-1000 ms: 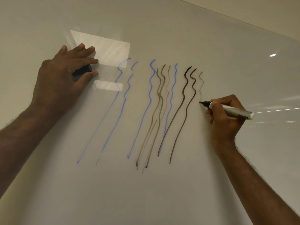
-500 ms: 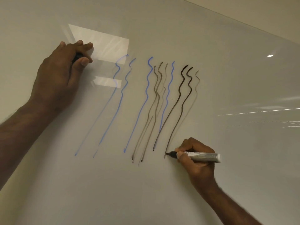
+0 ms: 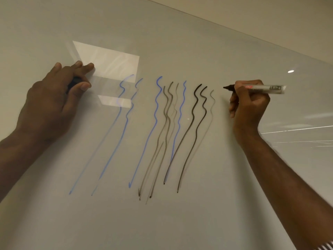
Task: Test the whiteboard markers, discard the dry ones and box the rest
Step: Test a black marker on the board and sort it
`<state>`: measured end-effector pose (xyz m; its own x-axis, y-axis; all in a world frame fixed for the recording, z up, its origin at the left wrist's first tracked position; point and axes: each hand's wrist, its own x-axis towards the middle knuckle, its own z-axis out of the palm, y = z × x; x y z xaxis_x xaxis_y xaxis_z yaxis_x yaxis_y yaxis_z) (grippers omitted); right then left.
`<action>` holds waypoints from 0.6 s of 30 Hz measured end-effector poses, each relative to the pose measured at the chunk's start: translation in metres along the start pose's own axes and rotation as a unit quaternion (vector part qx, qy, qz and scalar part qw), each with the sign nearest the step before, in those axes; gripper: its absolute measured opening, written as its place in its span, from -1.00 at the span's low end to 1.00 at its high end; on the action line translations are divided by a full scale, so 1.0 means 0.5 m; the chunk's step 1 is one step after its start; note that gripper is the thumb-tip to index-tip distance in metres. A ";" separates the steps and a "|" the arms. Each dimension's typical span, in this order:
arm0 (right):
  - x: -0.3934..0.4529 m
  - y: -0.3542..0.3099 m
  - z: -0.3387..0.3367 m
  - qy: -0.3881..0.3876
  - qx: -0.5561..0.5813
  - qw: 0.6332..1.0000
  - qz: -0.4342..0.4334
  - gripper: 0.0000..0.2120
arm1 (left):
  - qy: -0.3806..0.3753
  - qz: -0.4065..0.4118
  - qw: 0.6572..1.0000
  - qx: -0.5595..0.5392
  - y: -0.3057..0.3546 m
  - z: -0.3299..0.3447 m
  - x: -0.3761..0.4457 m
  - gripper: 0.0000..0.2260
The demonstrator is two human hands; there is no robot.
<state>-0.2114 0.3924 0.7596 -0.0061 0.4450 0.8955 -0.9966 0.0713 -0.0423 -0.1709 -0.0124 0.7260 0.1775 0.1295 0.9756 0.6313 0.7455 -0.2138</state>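
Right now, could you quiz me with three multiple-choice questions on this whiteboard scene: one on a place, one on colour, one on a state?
1. Where is the marker's tip?
A. right of the wavy lines
B. left of them
C. below them

2. What colours are the lines?
A. red, green
B. blue, dark brown-black
C. only blue

3. What is the left hand doing?
A. hanging idle
B. holding a dark cap
C. wiping lines

Answers: 1 A, the marker in the right hand points at bare whiteboard; 2 B, wavy lines show both; 3 B, the left hand grips a cap.

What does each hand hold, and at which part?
The right hand grips the marker on its barrel, just behind the tip. The left hand holds a small dark object, probably the cap, between thumb and fingers.
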 end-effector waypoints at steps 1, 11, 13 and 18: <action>0.010 0.007 0.005 0.004 -0.012 1.000 -0.006 -0.87 | 0.000 0.002 1.000 -0.002 -0.008 0.002 -0.001 -0.86; 0.022 0.036 0.009 -0.003 -0.103 0.993 -0.064 -0.84 | -0.008 -0.016 1.000 -0.007 -0.077 0.018 0.001 -0.83; 0.022 0.036 0.011 -0.005 -0.119 0.990 -0.081 -0.84 | -0.008 -0.015 1.000 -0.011 -0.086 0.020 -0.001 -0.82; 0.022 0.038 0.011 -0.004 -0.127 0.987 -0.097 -0.85 | -0.012 -0.025 1.000 -0.001 -0.092 0.017 -0.001 -0.77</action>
<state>-0.2307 0.3940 0.7709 0.1816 0.3937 0.9011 -0.9262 0.3765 0.0222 -0.2065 -0.0413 0.7358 0.1279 0.1084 0.9858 0.6398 0.7505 -0.1655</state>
